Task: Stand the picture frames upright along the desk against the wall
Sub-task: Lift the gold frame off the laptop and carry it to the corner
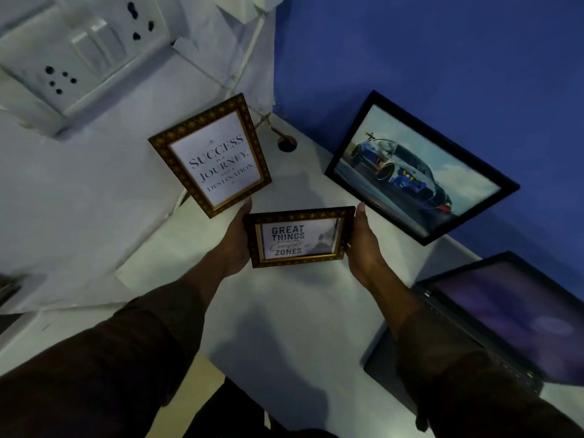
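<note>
Between both hands I hold a small gold-patterned frame reading "Great things... comfort zones", above the white desk. My left hand grips its left edge and my right hand its right edge. A taller gold frame reading "Success is a journey" stands upright against the white wall at the desk's far left. A black frame with a car picture leans on the blue wall at the right.
An open laptop sits on the desk at the right, its screen lit purple. A round cable hole with a cord lies in the desk's far corner. A switch and socket plate is on the white wall.
</note>
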